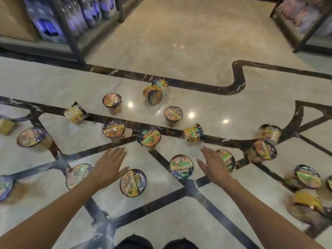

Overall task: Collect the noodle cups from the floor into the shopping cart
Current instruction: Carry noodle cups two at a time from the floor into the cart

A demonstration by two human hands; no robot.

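Several noodle cups with dark rims and yellow-orange lids lie scattered over the marble floor. Some stand upright, like one cup between my hands and another beside it. Others lie tipped on their sides, such as the yellow one. My left hand hovers flat with straight fingers, partly covering a cup. My right hand is also spread flat, in front of a cup. Neither hand holds anything. No shopping cart is in view.
A dark metal shelf rack with purple packs and a cardboard box stands at the back left. Another rack with pale bags is at the back right. Dark inlay lines cross the floor. My dark shoes show at the bottom edge.
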